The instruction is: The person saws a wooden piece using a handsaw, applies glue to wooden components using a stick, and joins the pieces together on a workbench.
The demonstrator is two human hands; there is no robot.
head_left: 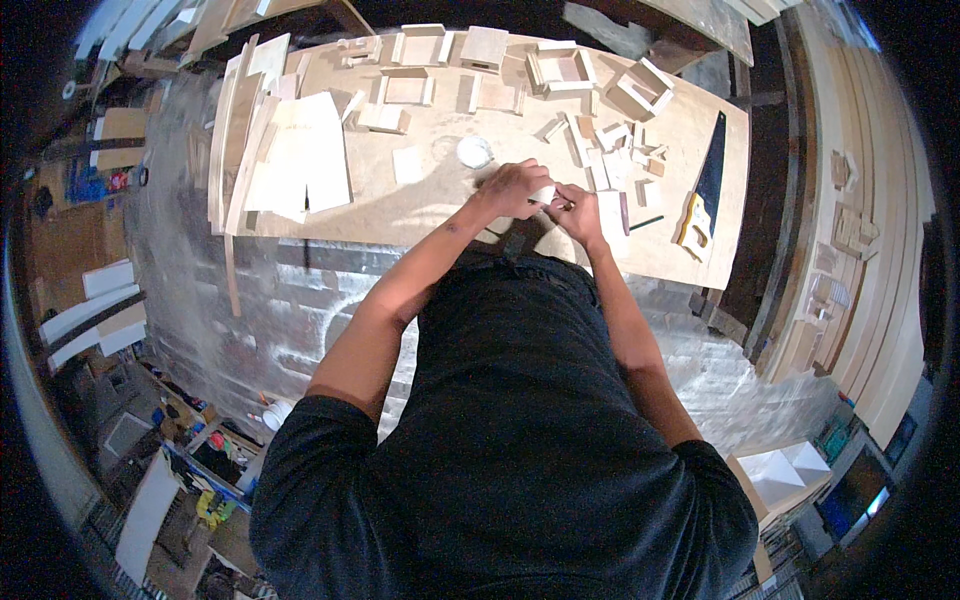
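Over the near edge of the wooden workbench (390, 222), my two hands meet in front of my body. My left hand (517, 190) is closed round a small pale piece (543, 194), whose kind I cannot make out. The fingers of my right hand (577, 212) are bent and pinched together close beside it; what they hold is too small to tell. Just beyond my left hand stands a round white tub (474, 152). To the right of my right hand lie a pale flat strip (612, 213) and a dark pencil (647, 223).
Several small wooden boxes, such as this open one (640, 90), line the bench's far side. Loose wood offcuts (615, 150) lie right of centre. A handsaw (705, 190) rests at the right end. Large pale boards (298, 155) and long strips cover the left end.
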